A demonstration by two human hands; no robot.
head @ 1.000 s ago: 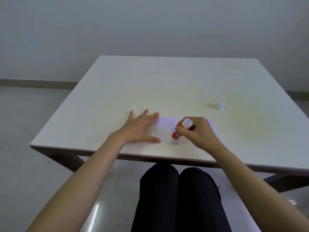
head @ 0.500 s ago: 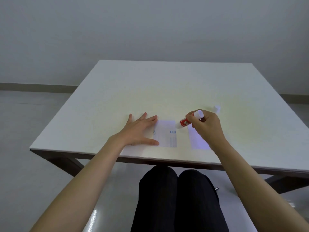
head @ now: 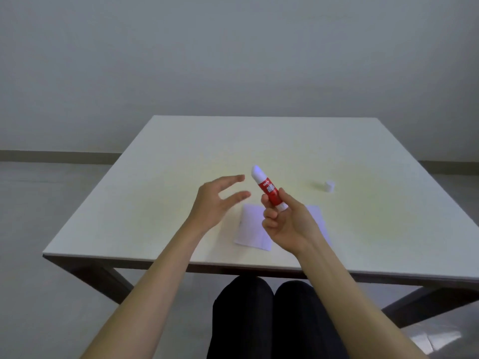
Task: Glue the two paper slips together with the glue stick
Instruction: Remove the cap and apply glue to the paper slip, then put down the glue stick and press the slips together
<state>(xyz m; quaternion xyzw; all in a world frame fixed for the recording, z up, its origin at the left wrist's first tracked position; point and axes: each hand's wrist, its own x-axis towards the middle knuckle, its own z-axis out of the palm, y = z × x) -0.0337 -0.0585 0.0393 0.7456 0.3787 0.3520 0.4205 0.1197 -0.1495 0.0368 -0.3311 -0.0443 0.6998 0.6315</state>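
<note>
My right hand holds a red and white glue stick up above the table, its white tip pointing up and to the left. My left hand hovers open just left of it, fingers spread toward the stick. Two white paper slips lie flat on the table under the hands: the left slip shows between my wrists, the right slip is mostly hidden behind my right hand. The glue stick's white cap stands on the table to the right.
The white table has its near edge just in front of my knees. My legs in dark trousers show under that edge. A grey wall and floor lie beyond.
My right hand lifted the glue stick off the paper and turned its tip upward. My left hand rose off the left slip and now hovers open beside the stick.
</note>
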